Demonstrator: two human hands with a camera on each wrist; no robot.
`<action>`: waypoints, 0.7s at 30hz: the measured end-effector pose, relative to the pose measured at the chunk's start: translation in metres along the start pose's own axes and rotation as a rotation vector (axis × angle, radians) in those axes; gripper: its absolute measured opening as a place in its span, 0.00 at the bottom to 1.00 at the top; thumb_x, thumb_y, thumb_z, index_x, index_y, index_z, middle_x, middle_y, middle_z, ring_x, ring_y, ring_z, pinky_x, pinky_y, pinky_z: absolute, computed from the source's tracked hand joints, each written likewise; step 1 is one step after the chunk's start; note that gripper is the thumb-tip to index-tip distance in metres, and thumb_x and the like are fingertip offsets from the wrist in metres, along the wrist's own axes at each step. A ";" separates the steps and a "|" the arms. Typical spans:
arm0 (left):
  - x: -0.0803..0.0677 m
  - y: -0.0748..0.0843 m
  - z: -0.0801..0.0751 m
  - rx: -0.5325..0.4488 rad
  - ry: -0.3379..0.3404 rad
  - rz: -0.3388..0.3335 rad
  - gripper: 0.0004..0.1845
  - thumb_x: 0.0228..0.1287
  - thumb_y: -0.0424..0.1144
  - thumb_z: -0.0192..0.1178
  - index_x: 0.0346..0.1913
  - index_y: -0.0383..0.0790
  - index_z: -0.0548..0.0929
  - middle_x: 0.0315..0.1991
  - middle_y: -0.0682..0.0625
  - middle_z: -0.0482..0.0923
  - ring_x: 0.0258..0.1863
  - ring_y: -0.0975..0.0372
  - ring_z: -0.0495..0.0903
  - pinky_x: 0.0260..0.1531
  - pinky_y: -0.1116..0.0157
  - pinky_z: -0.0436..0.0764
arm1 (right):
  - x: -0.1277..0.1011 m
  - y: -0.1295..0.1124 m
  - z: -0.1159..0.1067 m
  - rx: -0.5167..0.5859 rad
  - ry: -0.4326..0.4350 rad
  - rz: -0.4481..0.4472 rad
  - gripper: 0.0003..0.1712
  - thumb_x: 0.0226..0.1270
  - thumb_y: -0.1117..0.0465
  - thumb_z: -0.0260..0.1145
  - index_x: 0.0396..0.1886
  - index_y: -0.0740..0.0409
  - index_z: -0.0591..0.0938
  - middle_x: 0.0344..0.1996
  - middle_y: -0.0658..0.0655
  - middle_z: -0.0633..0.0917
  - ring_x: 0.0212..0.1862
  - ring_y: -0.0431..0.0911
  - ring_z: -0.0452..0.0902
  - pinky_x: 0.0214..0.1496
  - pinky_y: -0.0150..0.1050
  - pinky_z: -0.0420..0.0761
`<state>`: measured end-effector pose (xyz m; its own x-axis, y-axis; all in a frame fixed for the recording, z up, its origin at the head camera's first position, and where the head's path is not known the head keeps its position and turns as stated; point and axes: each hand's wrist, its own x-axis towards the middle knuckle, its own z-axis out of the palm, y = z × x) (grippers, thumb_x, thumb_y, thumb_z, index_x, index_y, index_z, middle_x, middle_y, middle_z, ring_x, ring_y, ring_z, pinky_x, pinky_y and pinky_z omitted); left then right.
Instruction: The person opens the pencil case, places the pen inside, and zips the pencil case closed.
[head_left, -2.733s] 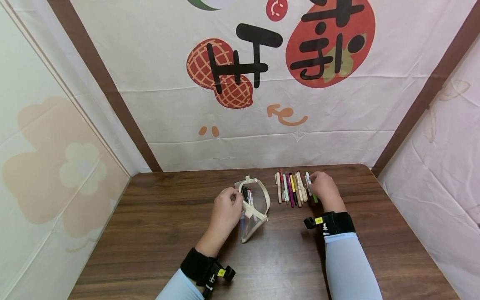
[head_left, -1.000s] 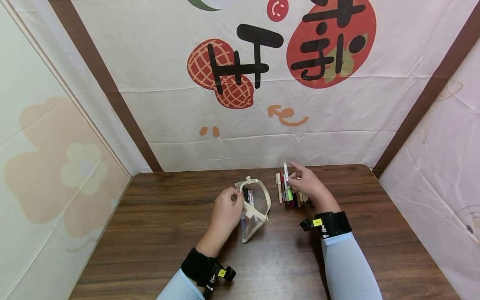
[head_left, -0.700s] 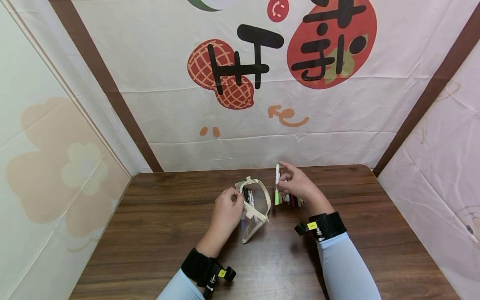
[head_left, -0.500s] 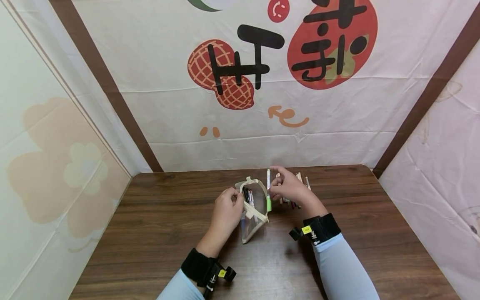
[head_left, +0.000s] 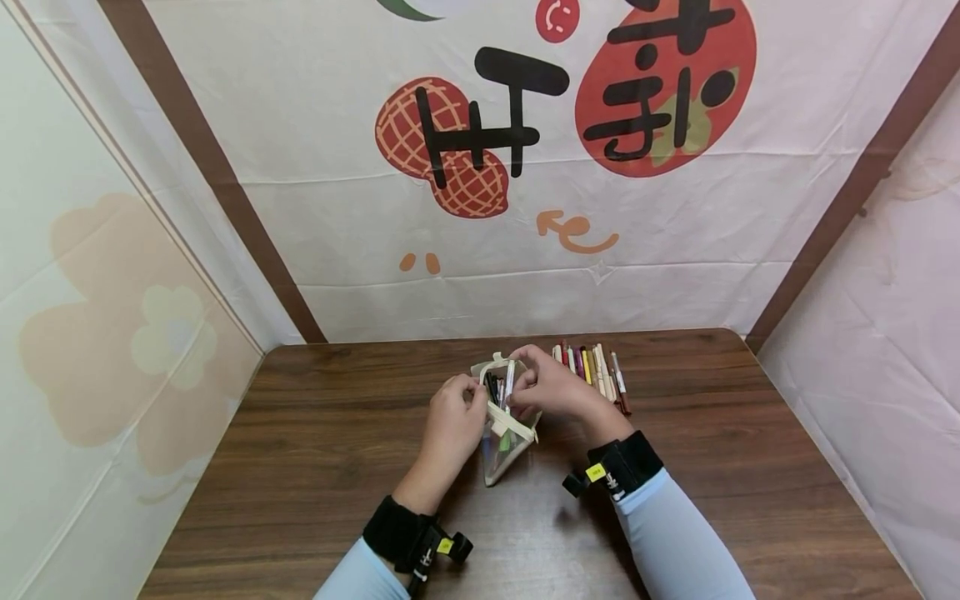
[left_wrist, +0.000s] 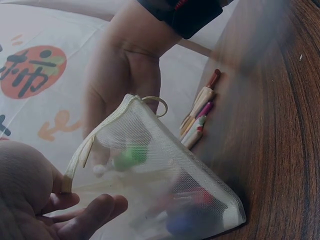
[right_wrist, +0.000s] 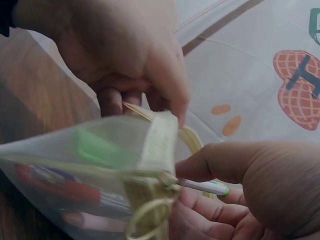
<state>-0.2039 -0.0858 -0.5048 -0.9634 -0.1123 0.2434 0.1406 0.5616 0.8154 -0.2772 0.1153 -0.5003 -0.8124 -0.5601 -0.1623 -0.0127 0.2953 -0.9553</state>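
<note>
My left hand [head_left: 453, 421] pinches the cream zippered rim of a see-through mesh pencil pouch [head_left: 517, 454], which stands with its mouth spread. My right hand [head_left: 551, 387] is at the mouth and holds a white marker [head_left: 510, 379] with a green end. That green end [left_wrist: 132, 156] shows through the mesh in the left wrist view, inside the pouch. Close up, the right hand's thumb and fingers [right_wrist: 212, 160] are around the marker's white upper part. Several other pens [head_left: 492, 387] are in the pouch, including a red one [right_wrist: 57, 182].
A row of pens and markers [head_left: 596, 371] lies on the wooden table [head_left: 300, 467], just right of the pouch. At the far right of that row lies a white-and-brown pen [head_left: 619, 379]. A printed cloth [head_left: 337, 217] hangs behind the table's back edge.
My right hand has picked the marker from the row's right end, carried it left over the other pens and lowered its green end into the pouch. The left hand has kept its place.
</note>
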 end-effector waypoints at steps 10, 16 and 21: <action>0.000 -0.003 0.000 0.005 0.007 0.020 0.09 0.74 0.37 0.58 0.37 0.38 0.85 0.52 0.45 0.86 0.35 0.60 0.81 0.37 0.64 0.80 | 0.004 0.003 0.018 -0.166 0.059 0.032 0.33 0.70 0.64 0.66 0.75 0.50 0.71 0.19 0.48 0.77 0.22 0.43 0.69 0.29 0.38 0.74; -0.001 0.000 -0.001 0.016 0.016 0.028 0.09 0.74 0.37 0.58 0.36 0.37 0.85 0.50 0.44 0.86 0.38 0.57 0.82 0.38 0.62 0.80 | 0.002 -0.001 0.016 -0.230 0.115 0.054 0.24 0.71 0.61 0.69 0.65 0.57 0.80 0.29 0.51 0.90 0.27 0.44 0.83 0.31 0.39 0.81; -0.001 0.000 0.000 0.020 0.021 0.021 0.09 0.73 0.37 0.58 0.35 0.38 0.85 0.50 0.45 0.87 0.37 0.58 0.81 0.39 0.62 0.80 | -0.002 -0.002 -0.001 -0.206 0.179 0.034 0.19 0.73 0.61 0.67 0.60 0.64 0.82 0.38 0.59 0.92 0.35 0.51 0.90 0.34 0.44 0.86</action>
<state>-0.2032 -0.0859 -0.5048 -0.9552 -0.1173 0.2716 0.1560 0.5804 0.7993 -0.2758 0.1165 -0.4981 -0.9041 -0.4072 -0.1295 -0.0876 0.4732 -0.8766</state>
